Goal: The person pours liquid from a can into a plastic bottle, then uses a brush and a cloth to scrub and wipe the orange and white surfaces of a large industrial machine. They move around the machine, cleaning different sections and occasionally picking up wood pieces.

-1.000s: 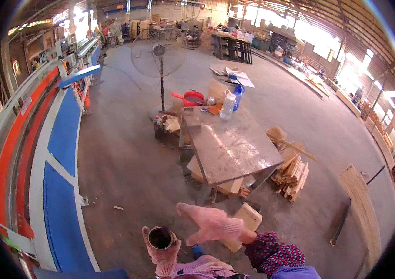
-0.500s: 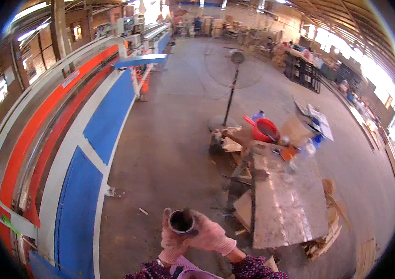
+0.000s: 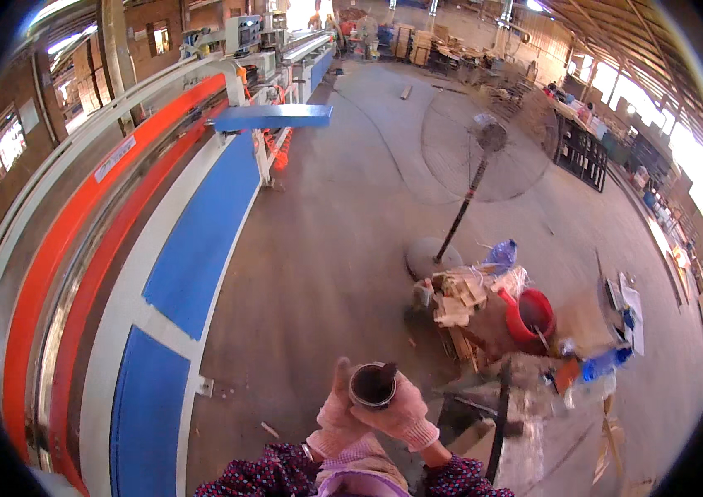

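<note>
In front of my body I hold a small round cup [image 3: 368,389] with a pale rim and a dark inside. My left hand [image 3: 337,421], in a pink knitted glove, closes round its left side, with the thumb pointing up. My right hand [image 3: 405,416], gloved alike, wraps the right side and underside. At the right of the rim a dark shape leans into the opening; whether it is a stained thumb tip or a separate thing I cannot tell. What the cup contains cannot be made out.
A long machine with an orange rail [image 3: 120,178] and blue panels [image 3: 149,406] runs along the left. Ahead stands a pedestal fan [image 3: 491,137]. Right of me are wood scraps [image 3: 461,298], a red dipper [image 3: 527,319] and a worn tabletop [image 3: 525,451].
The view has shifted: the fan, dipper and table lie lower and further right, and the fan looks larger. Both hands still hold the cup, now slightly further right in view.
</note>
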Available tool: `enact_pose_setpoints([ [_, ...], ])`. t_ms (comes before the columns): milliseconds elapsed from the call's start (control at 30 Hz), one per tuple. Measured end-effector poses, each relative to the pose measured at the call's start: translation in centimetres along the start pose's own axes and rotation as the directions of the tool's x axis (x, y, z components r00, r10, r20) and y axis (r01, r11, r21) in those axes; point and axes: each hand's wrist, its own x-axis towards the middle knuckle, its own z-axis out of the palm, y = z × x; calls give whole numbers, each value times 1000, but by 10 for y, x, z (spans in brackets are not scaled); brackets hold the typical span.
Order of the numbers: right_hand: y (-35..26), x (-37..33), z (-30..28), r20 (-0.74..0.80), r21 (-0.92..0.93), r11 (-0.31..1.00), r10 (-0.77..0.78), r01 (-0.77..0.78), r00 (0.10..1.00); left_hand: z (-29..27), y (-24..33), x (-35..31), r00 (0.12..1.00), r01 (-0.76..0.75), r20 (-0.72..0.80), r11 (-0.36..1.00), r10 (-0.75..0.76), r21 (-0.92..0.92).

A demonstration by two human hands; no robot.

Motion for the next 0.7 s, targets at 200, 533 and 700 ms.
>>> enact_pose_setpoints([
  [200,-13,172,-23,20,41,997,-70,69,997,0,87,137,990,-102,-88,988,112,120],
  [533,-19,470,-64,-279,108,962,-211,249,937,-61,266,286,617,-289,-77,317,783,903],
  [700,8,627,-81,-387,109,940,-261,324,885,-30,393,380,419,-114,-230,302,878,947],
])
